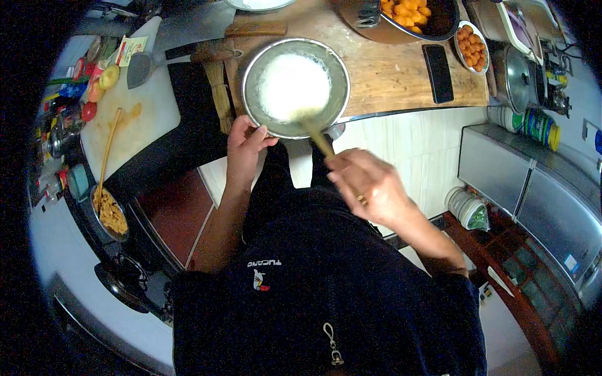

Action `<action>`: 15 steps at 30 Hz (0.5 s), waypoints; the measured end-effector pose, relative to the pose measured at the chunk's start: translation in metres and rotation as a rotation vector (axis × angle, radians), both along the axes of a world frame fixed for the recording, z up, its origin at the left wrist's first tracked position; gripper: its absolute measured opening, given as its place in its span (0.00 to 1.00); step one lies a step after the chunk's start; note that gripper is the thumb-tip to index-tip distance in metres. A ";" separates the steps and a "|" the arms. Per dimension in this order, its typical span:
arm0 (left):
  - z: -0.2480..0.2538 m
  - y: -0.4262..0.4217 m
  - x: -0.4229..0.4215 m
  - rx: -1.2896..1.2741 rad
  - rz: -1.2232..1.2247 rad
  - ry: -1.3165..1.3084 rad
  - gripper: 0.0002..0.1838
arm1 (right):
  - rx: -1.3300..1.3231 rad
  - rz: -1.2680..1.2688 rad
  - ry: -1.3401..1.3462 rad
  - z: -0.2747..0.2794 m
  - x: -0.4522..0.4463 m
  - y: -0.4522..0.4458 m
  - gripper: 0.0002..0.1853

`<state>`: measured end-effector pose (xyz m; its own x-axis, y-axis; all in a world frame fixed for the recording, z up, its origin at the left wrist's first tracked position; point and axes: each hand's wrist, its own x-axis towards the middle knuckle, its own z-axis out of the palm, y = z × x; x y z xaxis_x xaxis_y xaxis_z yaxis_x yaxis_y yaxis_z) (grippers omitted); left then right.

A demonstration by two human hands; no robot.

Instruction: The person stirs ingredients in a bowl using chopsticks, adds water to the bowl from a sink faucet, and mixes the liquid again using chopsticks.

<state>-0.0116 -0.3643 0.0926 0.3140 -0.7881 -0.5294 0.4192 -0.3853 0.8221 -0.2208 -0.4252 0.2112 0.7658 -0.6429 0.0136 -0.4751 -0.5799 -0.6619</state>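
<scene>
A steel mixing bowl (342,69) of white, flour-like stuff (295,81) is at the near edge of the wooden worktop. My left hand (248,141) grips its lower left rim, thumb on top and fingers underneath. My right hand (370,185) is closed around light-coloured chopsticks (323,143), somewhat smeared by motion. They slant down over the near rim, their tips in the white stuff near the bowl's close side. The fingers' far side is hidden.
On the wooden worktop (376,75) lie a black phone (438,74), a white dish of orange-brown balls (471,49) and a pot of orange pieces (406,14). To the left are a cutting board (153,113), a spatula (142,69) and a pan of food (111,216).
</scene>
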 end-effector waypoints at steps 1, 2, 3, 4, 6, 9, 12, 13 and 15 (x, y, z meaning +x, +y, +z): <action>-0.001 0.001 0.000 0.025 -0.009 -0.009 0.04 | 0.005 0.000 -0.073 -0.001 0.009 0.005 0.07; -0.002 0.001 0.001 0.050 -0.018 -0.018 0.04 | 0.010 0.000 -0.147 -0.001 0.020 0.009 0.07; -0.001 0.002 0.001 0.027 -0.014 -0.003 0.04 | 0.034 -0.018 -0.154 0.001 0.025 0.009 0.09; -0.001 0.003 0.001 0.006 -0.009 0.012 0.04 | 0.074 -0.042 -0.126 0.001 0.024 0.006 0.09; -0.002 0.005 0.002 -0.015 -0.012 0.028 0.04 | 0.152 -0.092 -0.064 0.000 0.011 -0.007 0.09; -0.004 0.008 0.004 -0.018 -0.021 0.030 0.05 | 0.251 -0.316 -0.095 0.006 0.001 -0.024 0.07; -0.002 0.007 0.005 -0.011 -0.013 0.032 0.05 | 0.492 -0.485 -0.229 -0.016 0.010 -0.025 0.08; -0.002 0.007 0.005 0.005 -0.008 0.033 0.05 | 0.583 -0.548 -0.321 -0.032 0.015 -0.023 0.08; -0.004 0.007 0.005 0.008 -0.002 0.045 0.05 | 0.819 -0.780 -0.450 -0.047 0.019 -0.025 0.08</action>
